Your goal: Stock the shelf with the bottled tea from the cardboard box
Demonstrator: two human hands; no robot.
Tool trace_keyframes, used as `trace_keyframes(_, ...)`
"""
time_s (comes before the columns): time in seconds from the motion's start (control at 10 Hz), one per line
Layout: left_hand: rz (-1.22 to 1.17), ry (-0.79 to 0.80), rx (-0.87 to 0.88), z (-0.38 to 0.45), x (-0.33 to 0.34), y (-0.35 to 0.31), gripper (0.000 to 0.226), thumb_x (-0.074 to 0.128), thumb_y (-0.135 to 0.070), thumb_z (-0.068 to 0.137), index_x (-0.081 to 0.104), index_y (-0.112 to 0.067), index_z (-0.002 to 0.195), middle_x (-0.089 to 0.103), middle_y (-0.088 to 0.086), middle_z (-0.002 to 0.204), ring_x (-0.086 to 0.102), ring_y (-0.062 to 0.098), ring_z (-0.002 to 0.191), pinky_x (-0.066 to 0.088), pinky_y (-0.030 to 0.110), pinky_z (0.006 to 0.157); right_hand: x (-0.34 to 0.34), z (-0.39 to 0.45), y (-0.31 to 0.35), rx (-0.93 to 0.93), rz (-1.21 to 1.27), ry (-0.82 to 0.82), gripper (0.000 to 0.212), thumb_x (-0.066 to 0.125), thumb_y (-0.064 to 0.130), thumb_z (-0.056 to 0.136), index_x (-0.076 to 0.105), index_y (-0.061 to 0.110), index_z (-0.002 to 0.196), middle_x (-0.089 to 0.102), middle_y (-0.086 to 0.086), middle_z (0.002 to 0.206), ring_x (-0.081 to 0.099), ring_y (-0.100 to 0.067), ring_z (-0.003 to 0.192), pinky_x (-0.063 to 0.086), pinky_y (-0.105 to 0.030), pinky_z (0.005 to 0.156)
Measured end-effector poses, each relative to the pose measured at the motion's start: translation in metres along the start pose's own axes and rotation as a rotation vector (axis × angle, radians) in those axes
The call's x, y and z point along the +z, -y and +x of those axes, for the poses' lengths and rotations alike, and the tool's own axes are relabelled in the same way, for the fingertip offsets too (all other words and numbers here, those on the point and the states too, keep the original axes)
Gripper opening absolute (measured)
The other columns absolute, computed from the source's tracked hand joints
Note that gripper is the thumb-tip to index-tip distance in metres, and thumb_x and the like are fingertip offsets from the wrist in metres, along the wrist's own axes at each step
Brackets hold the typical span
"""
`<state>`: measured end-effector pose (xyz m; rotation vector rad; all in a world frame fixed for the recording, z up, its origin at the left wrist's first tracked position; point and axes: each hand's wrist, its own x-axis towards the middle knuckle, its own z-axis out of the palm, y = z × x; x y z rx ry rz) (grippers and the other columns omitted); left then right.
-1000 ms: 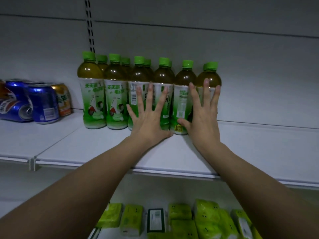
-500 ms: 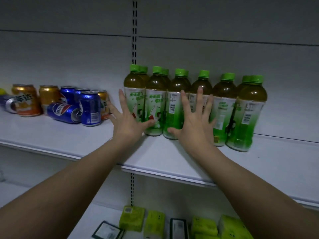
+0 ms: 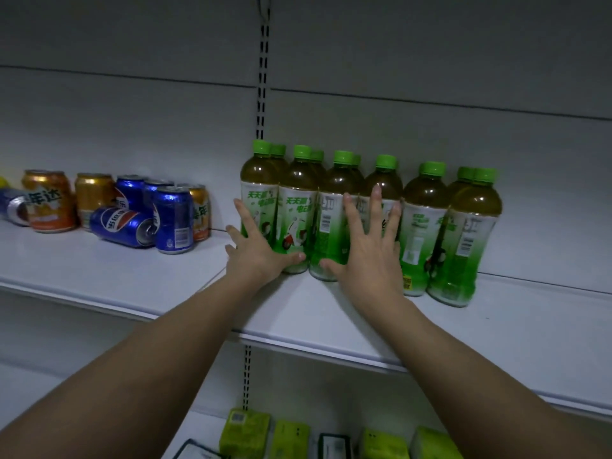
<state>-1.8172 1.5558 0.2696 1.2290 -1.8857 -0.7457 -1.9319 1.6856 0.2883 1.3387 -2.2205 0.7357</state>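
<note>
From my seat I see both hands spread flat against the tea bottles (image 3: 367,213), which stand in the middle of the frame on the white shelf (image 3: 331,313). My left hand (image 3: 255,250) has its fingers straight and splayed across the lower labels of the two leftmost bottles, thumb pointing toward the centre. My right hand (image 3: 367,250) is likewise spread, fingers apart and straight, laid on the labels of the third and fourth bottles in the front row. Neither hand is curled round anything; they only press on the bottle fronts.

As to progress, I count six bottles across the front, with more green caps showing behind most of them, so a second row seems to stand at the back. All are upright and packed close together, the two at the right of the group sitting slightly forward of the others. I judge the stocking well advanced and this moment a tidying push to square the rows.

The cardboard box is not in view, so I cannot tell whether any bottles are left in it. The shelf to the right of the group is bare.

At the left of the frame stand soda cans (image 3: 139,210), one lying on its side. Green packets (image 3: 245,432) sit on the lower shelf at the bottom of the frame.
</note>
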Motion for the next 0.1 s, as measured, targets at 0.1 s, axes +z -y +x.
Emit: trace_keyframes(0.1,0.061,0.043,0.004,-0.0161,-0.0030,0.0022,0.141,0.076,-0.063,0.063,-0.034,-0.027,0.143,-0.009,0.017,0.160,0.002,0.040,0.147,0.013,0.057,0.118,-0.0297,-0.0174,-0.0066,-0.059,0.305,-0.087,0.083,0.063,0.041,0.088,0.008,0.040,0.150,0.003,0.006,0.161,0.010,-0.021,0.149,0.030,-0.043,0.115)
